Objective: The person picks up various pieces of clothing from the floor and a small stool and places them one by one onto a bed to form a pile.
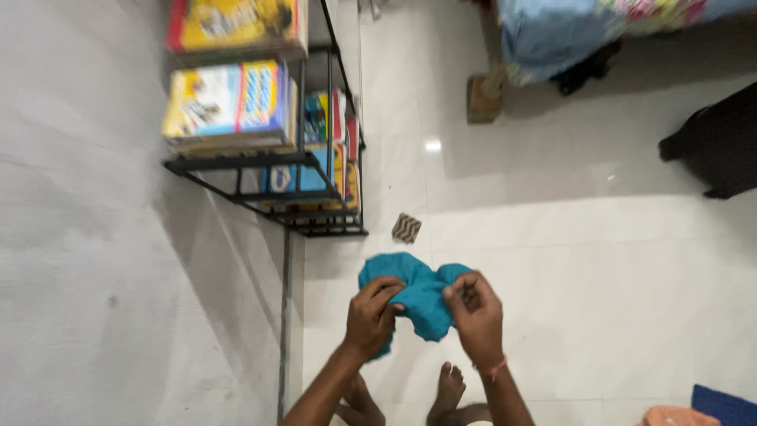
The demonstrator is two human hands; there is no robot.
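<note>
A teal cloth (419,298) hangs bunched between both my hands, low in the head view above my bare feet (449,390). My left hand (371,315) grips its left side with curled fingers. My right hand (473,314) pinches its right side; a pink thread band circles that wrist. The cloth's lower part is hidden behind my left hand.
A black metal shelf rack (315,197) with stacked colourful boxes stands against the grey wall (102,276) at left. A small patterned square (406,228) lies on the white tiled floor. A bed with blue sheet (552,31) is top right, a dark object (717,146) at right.
</note>
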